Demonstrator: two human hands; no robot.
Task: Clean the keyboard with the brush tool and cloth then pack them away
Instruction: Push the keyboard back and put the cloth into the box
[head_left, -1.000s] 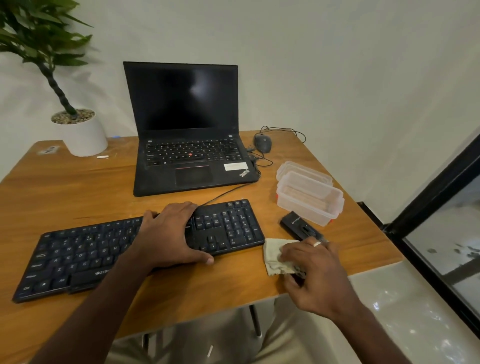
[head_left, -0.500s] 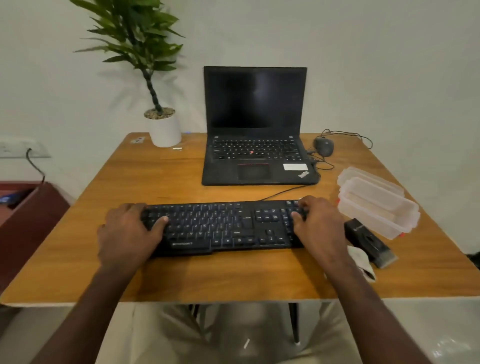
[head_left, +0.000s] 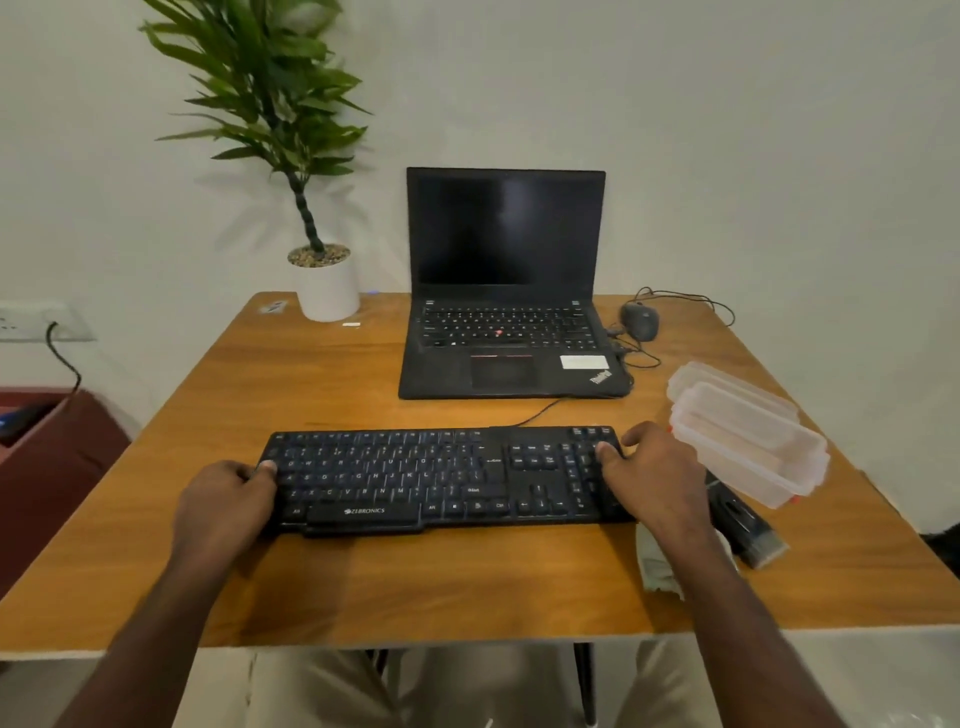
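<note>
The right forearm covers most of the cloth, only a pale crumpled edge showing. It also hides the near end of the brush tool. The plant's top leaves run off the upper edge. Container blurs.

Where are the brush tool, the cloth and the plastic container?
brush tool (head_left: 748, 525), head view, on its black body.
cloth (head_left: 655, 569), head view, on the fold left of the forearm.
plastic container (head_left: 753, 447), head view, on its near wall.
</note>
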